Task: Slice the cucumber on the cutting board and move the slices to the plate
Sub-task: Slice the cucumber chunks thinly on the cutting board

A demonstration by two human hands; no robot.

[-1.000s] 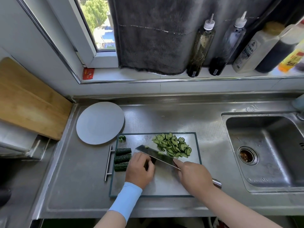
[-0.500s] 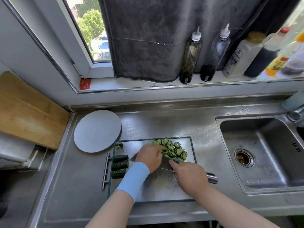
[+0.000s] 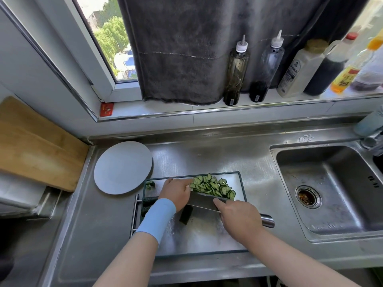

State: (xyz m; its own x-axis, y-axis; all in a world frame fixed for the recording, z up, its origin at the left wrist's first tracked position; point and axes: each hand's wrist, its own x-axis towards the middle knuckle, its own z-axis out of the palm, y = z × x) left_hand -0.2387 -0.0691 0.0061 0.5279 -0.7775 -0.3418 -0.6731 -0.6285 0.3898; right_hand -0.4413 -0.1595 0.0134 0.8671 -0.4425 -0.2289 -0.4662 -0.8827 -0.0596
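A pile of green cucumber slices (image 3: 213, 186) lies at the far right of the steel cutting board (image 3: 199, 235). My right hand (image 3: 238, 219) grips the handle of a cleaver (image 3: 204, 201), whose flat blade lies against the near side of the pile. My left hand (image 3: 176, 190), with a blue wristband, rests its straight fingers against the pile's left side. Uncut dark cucumber pieces (image 3: 146, 208) lie at the board's left edge, mostly hidden by my left forearm. A small cucumber end (image 3: 149, 184) sits in the far left corner. The round grey plate (image 3: 122, 167) holds nothing.
A steel sink (image 3: 329, 187) lies to the right with a tap (image 3: 371, 139) at its far corner. Bottles (image 3: 236, 69) line the window sill. A wooden board (image 3: 35, 146) leans at the left. A metal handle bar (image 3: 134, 214) runs along the cutting board's left edge.
My left hand left the board's middle and moved up to the left side of the slice pile. The cleaver slid toward the pile until its blade lay against the slices.
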